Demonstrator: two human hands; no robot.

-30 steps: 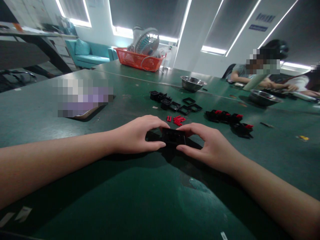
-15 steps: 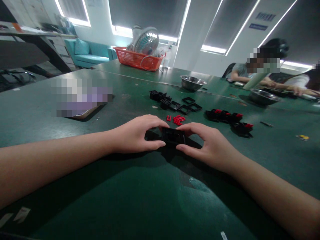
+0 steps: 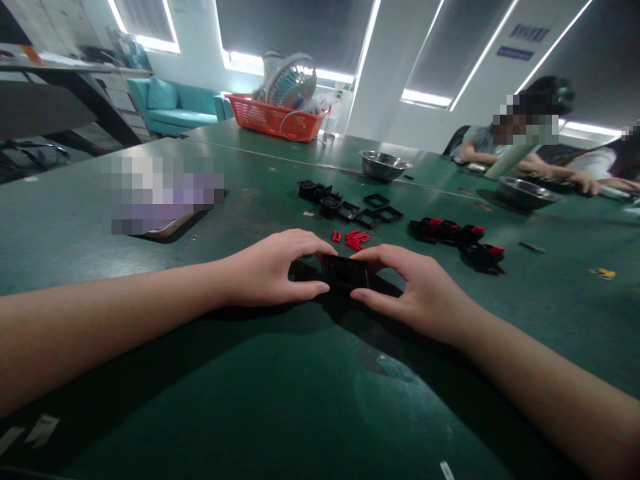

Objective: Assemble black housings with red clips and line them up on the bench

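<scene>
A black plastic housing (image 3: 345,272) rests on the green table (image 3: 280,400) between my two hands. My left hand (image 3: 273,269) pinches its left end with thumb and fingers. My right hand (image 3: 417,290) grips its right end the same way. Just beyond lie small red clips (image 3: 354,239). Farther back sit several empty black frames and housings (image 3: 345,208). To the right are black housings with red clips fitted (image 3: 457,240).
A steel bowl (image 3: 385,165) stands behind the parts, and another steel bowl (image 3: 527,193) sits in front of the co-workers (image 3: 530,147) at the far right. An orange basket (image 3: 274,119) with a fan is at the back. A blurred flat object (image 3: 160,200) lies to the left.
</scene>
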